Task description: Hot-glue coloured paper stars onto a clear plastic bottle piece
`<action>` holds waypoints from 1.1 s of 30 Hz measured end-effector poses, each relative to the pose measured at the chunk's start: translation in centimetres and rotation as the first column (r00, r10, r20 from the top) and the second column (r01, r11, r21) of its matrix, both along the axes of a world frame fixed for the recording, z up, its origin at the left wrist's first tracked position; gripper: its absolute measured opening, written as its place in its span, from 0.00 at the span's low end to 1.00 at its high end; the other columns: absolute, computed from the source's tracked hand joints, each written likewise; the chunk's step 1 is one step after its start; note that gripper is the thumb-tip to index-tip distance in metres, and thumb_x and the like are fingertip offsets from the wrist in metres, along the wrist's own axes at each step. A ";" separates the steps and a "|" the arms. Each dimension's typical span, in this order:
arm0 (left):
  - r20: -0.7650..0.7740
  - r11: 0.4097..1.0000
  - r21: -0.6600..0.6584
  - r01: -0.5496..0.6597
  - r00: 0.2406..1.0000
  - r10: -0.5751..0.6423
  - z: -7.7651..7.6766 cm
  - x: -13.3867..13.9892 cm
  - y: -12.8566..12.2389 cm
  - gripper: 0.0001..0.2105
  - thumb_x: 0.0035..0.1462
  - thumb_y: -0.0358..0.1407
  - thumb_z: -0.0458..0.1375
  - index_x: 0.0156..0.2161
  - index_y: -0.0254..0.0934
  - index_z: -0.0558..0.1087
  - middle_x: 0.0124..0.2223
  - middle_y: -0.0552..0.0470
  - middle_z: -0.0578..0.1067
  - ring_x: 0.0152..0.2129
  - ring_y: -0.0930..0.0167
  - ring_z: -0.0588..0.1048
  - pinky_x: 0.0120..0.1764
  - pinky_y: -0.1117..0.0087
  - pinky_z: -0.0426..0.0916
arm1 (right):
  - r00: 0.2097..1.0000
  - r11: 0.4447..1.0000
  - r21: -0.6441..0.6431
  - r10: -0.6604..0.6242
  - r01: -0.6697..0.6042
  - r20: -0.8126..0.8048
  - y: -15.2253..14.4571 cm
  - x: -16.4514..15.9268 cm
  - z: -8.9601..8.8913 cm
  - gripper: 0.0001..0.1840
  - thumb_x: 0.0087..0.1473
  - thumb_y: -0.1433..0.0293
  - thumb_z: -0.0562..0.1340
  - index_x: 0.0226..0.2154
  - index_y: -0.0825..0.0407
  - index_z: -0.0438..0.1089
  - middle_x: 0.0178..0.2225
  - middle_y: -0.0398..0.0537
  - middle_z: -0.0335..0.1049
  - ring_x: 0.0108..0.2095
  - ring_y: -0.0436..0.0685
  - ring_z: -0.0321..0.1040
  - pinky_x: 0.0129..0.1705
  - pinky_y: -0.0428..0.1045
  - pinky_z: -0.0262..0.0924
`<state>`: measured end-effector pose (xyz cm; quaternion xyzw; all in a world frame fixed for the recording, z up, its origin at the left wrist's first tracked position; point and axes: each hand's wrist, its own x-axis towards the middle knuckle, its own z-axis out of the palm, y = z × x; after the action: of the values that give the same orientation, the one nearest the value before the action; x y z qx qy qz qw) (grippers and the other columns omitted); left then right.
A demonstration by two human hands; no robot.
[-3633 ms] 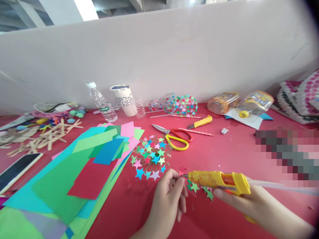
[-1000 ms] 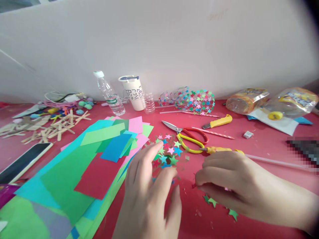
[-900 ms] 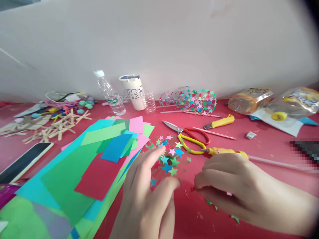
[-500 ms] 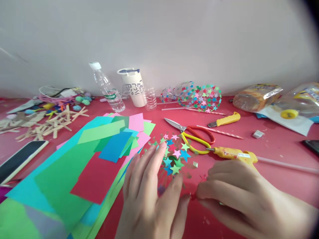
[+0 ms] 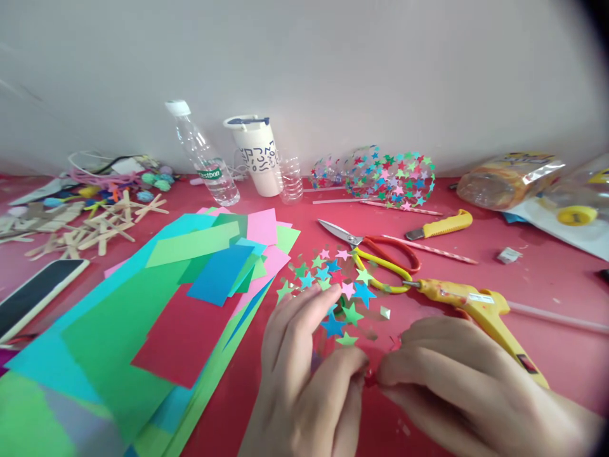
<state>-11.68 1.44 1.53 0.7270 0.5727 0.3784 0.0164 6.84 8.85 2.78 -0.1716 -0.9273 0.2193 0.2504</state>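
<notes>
A small dark-red piece (image 5: 370, 378) shows between the fingertips of both hands; its exact shape is hidden. My left hand (image 5: 309, 374) has its thumb and index finger pinched at the piece's left side, while its other fingers stretch over the paper stars. My right hand (image 5: 457, 374) is closed, with thumb and index finger pinched at the right side. Just beyond the hands is a cluster of blue, green, pink and red paper stars (image 5: 352, 314), which seem to sit on something clear. Near my right hand lies a yellow glue gun (image 5: 442, 292) with a clear glue stick in its back.
Scissors (image 5: 380, 260), a yellow cutter (image 5: 445, 225) and a striped pencil (image 5: 438, 249) lie ahead. Coloured paper (image 5: 118, 343), craft sticks (image 5: 102, 231) and a phone (image 5: 40, 295) are left. A water bottle (image 5: 204, 158), a tumbler (image 5: 259, 158) and star-covered clear plastic (image 5: 394, 181) stand along the wall.
My left hand has moved right and its index finger has come down to meet the thumb at the red piece. My right hand stays pinched. The view has shifted slightly.
</notes>
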 end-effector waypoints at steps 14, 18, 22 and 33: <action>-0.042 0.998 0.016 -0.054 0.998 0.055 -0.6 0.2 -0.1 0.14 0.53 0.20 0.51 0.37 0.42 0.70 0.61 0.54 0.63 0.58 0.63 0.62 0.57 0.55 0.63 | 0.996 0.970 0.235 -0.077 0.064 0.045 -0.4 0.0 -0.5 0.09 0.63 0.74 0.52 0.37 0.51 0.67 0.28 0.47 0.75 0.28 0.55 0.73 0.28 0.49 0.61; -0.055 0.997 0.014 -0.071 0.996 0.071 -0.7 0.3 -0.1 0.16 0.50 0.19 0.50 0.38 0.44 0.70 0.60 0.54 0.64 0.58 0.63 0.62 0.57 0.54 0.63 | 0.994 0.970 0.225 -0.101 0.090 0.040 -0.5 0.0 -0.7 0.05 0.61 0.74 0.55 0.35 0.49 0.65 0.30 0.46 0.75 0.31 0.57 0.73 0.31 0.50 0.62; -0.072 0.995 0.051 -0.088 0.993 0.092 -0.6 0.5 0.1 0.18 0.49 0.19 0.51 0.38 0.44 0.71 0.59 0.55 0.65 0.57 0.64 0.64 0.58 0.54 0.62 | 0.993 0.975 0.190 -0.116 0.114 -0.004 -0.5 -0.2 -0.8 0.05 0.60 0.74 0.56 0.38 0.49 0.64 0.28 0.44 0.75 0.29 0.55 0.73 0.31 0.49 0.63; -0.087 0.994 0.053 -0.098 0.991 0.102 -0.4 0.5 0.2 0.13 0.53 0.23 0.53 0.36 0.45 0.72 0.60 0.59 0.65 0.58 0.66 0.63 0.60 0.59 0.59 | 0.989 0.991 -0.035 -0.135 0.133 -0.064 -0.3 -0.7 -1.1 0.07 0.59 0.75 0.56 0.39 0.48 0.65 0.28 0.44 0.75 0.25 0.52 0.73 0.25 0.46 0.61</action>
<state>-11.16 1.65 1.13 0.7139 0.5992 0.3595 -0.0459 6.09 8.59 1.70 -0.2297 -0.9014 0.2215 0.2926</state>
